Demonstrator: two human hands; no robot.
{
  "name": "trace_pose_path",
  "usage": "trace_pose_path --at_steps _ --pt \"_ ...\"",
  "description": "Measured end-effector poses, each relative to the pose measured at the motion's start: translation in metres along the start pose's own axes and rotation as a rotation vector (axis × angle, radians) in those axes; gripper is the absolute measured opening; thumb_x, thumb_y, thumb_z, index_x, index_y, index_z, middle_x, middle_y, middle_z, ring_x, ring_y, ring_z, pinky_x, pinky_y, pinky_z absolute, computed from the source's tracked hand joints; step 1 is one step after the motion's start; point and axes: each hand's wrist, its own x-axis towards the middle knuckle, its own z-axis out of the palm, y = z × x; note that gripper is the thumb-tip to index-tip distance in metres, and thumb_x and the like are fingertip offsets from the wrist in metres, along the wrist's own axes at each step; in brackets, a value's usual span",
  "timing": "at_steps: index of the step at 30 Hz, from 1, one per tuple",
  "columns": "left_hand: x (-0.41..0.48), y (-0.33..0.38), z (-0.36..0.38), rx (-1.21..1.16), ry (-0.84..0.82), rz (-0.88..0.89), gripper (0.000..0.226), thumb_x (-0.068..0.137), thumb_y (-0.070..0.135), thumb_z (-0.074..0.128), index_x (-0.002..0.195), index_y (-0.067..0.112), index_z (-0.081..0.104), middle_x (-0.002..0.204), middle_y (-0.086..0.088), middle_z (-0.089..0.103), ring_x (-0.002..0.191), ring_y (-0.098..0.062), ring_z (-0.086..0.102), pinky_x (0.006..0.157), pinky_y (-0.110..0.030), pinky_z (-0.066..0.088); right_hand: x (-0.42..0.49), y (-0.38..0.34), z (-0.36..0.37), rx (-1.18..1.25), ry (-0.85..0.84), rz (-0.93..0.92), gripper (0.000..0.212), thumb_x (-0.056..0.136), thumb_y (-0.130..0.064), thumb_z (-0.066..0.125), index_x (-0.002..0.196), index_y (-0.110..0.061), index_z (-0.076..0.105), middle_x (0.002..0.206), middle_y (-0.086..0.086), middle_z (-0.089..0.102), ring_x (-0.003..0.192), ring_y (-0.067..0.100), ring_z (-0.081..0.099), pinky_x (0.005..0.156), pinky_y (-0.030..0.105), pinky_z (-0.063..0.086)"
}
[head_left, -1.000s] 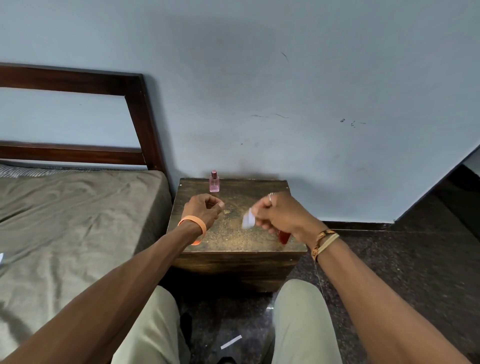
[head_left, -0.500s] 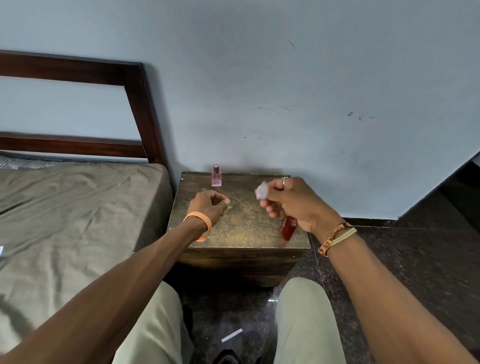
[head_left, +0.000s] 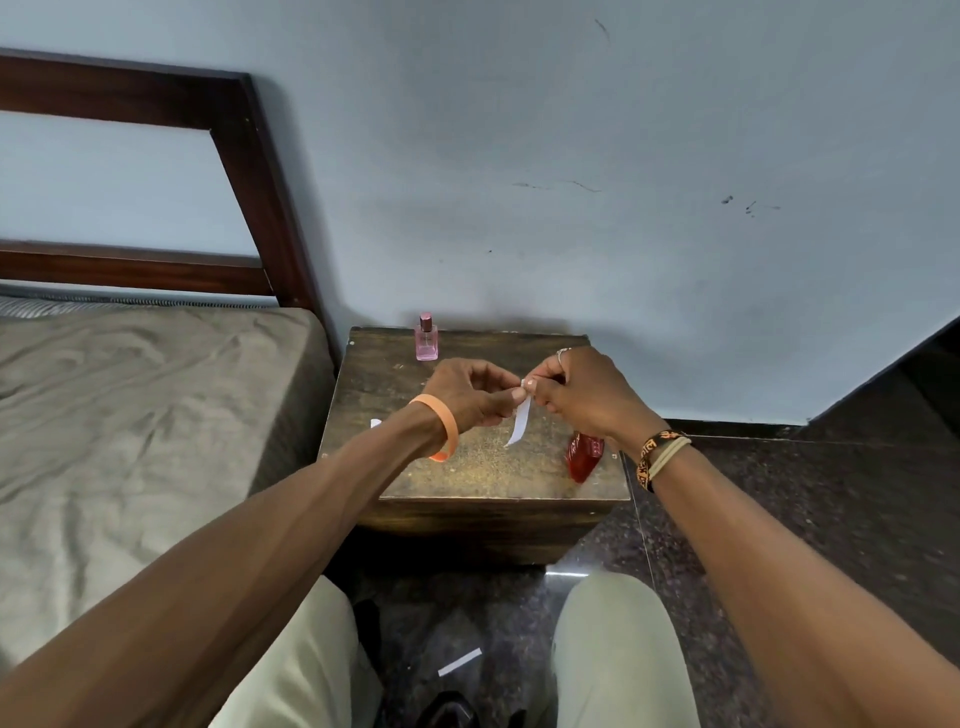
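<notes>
While left hand (head_left: 467, 397) and right hand (head_left: 584, 397) pinch the white strip (head_left: 519, 427) together, I judge peeling underway; next: separate gently.

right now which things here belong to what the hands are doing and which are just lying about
In the job: white paper strip, pinched by left hand and right hand over the bedside table.
Lying about: pink bottle, red container, paper slip on the floor, bed.
</notes>
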Motion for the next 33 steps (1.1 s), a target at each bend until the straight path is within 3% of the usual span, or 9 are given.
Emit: trace_pose_path --at_steps 4,10,18,23,28,33 --pt "0.033 -0.009 0.005 -0.042 0.056 -0.015 0.016 0.075 0.004 0.079 0.084 0.012 0.067 0.079 -0.011 0.070 0.069 -0.017 0.067 0.063 -0.027 0.058 0.031 0.016 0.003 0.058 0.028 -0.002 0.012 0.091 -0.024 0.070 0.087 -0.019 0.079 0.078 -0.001 0.075 0.077 0.015 0.069 0.078 0.038 0.057" --pt "0.085 -0.028 0.015 -0.073 0.111 -0.007 0.016 0.076 0.004 0.079 0.087 0.008 0.067 0.086 -0.022 0.070 0.068 -0.020 0.067 0.063 -0.029 0.058 0.081 0.051 0.009 0.212 0.139 0.090 0.007 0.080 -0.020 0.083 0.082 -0.016 0.077 0.072 0.002 0.075 0.071 0.018 0.073 0.075 0.039 0.062" --pt "0.157 -0.056 0.029 -0.026 0.153 -0.084 0.018 0.073 0.003 0.081 0.082 0.011 0.069 0.076 -0.010 0.069 0.069 -0.023 0.070 0.062 -0.034 0.060 0.149 0.096 0.022 0.172 0.030 0.181 0.008 0.086 -0.015 0.076 0.089 -0.008 0.073 0.081 0.012 0.075 0.075 0.021 0.071 0.072 0.033 0.060" --pt "0.185 -0.076 0.032 0.080 0.168 -0.095 0.018 0.074 0.005 0.081 0.078 0.016 0.067 0.077 -0.011 0.070 0.077 -0.031 0.072 0.066 -0.047 0.061 0.179 0.118 0.037 0.097 -0.062 0.206 0.007 0.092 -0.016 0.070 0.087 -0.011 0.070 0.084 0.016 0.073 0.073 0.022 0.064 0.078 0.045 0.059" --pt "0.199 -0.092 0.033 0.270 0.182 -0.054 0.016 0.074 0.015 0.081 0.077 0.022 0.068 0.076 -0.003 0.073 0.074 -0.018 0.071 0.073 -0.038 0.061 0.194 0.137 0.053 0.029 -0.087 0.225 0.013 0.093 -0.020 0.068 0.080 -0.020 0.068 0.080 0.006 0.071 0.087 0.029 0.069 0.080 0.047 0.060" --pt "0.205 -0.100 0.033 0.407 0.170 -0.015 0.012 0.076 0.018 0.079 0.085 0.019 0.071 0.080 0.002 0.073 0.076 -0.010 0.069 0.077 -0.029 0.058 0.200 0.146 0.062 -0.029 -0.073 0.222 0.011 0.093 -0.019 0.068 0.082 -0.018 0.070 0.075 -0.003 0.065 0.076 0.016 0.060 0.071 0.034 0.054"
